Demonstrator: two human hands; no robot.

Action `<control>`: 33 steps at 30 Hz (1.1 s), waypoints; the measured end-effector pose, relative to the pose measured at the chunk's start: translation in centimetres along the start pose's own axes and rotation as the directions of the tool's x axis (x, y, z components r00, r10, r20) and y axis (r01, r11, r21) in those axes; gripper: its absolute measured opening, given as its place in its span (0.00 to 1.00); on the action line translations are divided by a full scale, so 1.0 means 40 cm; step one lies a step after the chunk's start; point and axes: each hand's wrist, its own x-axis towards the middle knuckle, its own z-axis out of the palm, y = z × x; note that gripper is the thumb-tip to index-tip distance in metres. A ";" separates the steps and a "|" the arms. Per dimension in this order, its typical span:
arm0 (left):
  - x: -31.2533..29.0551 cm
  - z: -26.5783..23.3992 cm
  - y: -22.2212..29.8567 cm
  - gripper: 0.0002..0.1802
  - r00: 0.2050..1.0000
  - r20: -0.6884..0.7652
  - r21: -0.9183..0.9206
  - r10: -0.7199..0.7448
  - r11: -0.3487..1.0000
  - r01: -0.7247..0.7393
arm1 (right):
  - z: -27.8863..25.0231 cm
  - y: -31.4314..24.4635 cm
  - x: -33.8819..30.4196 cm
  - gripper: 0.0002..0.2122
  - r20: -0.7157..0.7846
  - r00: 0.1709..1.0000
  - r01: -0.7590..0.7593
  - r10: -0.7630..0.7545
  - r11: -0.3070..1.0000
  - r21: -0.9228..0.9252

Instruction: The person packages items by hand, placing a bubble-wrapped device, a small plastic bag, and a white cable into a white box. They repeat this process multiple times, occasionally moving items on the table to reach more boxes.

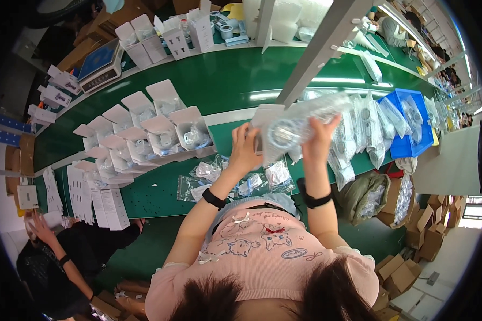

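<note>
My left hand [245, 148] is closed on a white open-topped carton [265, 114], which is partly hidden behind a clear plastic package. That plastic-wrapped package [285, 134] is gripped at its right side by my right hand [320, 139]. A pale blue ring-shaped part shows through the wrap, and motion blurs its upper end. The package is tilted in front of the carton; whether any of it is inside I cannot tell. Small clear bags with white and blue parts [251, 183] lie on the green bench just below my hands.
Several open white cartons [166, 138] holding bagged parts stand in rows to the left. Wrapped packages [363, 125] are lined up at right beside a blue bin [420, 140]. A grey metal post [316, 56] rises behind my hands. Another person [64, 251] is at lower left.
</note>
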 end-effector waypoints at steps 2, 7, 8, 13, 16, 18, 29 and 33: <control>-0.012 0.020 -0.019 0.45 0.998 -0.051 -0.035 0.027 0.999 -0.028 | 0.019 0.050 0.005 0.37 0.003 0.998 0.060 -0.060 0.998 -0.035; -0.031 0.035 -0.002 0.47 0.979 -0.199 -0.132 0.036 0.989 -0.063 | -0.009 0.133 -0.001 0.36 0.122 0.924 0.382 -0.362 0.868 -0.318; -0.033 0.038 0.005 0.47 0.975 -0.221 -0.149 0.019 0.987 -0.053 | -0.014 0.144 -0.003 0.35 0.190 0.877 0.479 -0.440 0.778 -0.408; -0.065 0.075 -0.016 0.46 0.952 -0.305 -0.300 -0.001 0.949 -0.095 | -0.041 0.157 -0.013 0.32 0.305 0.878 0.454 -0.370 0.846 -0.279; -0.083 0.077 -0.027 0.43 0.981 -0.160 -0.325 -0.113 0.944 0.056 | -0.015 0.080 0.003 0.28 0.868 0.472 0.792 -0.154 0.506 -0.341; -0.091 0.053 -0.013 0.42 0.979 -0.147 -0.357 -0.142 0.931 0.081 | -0.025 0.049 -0.007 0.26 0.890 0.453 0.831 -0.050 0.384 -0.402; -0.121 0.012 -0.078 0.41 0.978 -0.207 -0.336 -0.002 0.939 -0.070 | -0.315 0.165 -0.134 0.21 0.426 0.874 0.364 0.233 0.265 -0.893; -0.069 -0.038 -0.046 0.39 0.965 -0.256 -0.240 0.059 0.963 -0.123 | -0.393 0.233 -0.172 0.23 0.488 0.803 0.527 0.343 -0.025 -0.850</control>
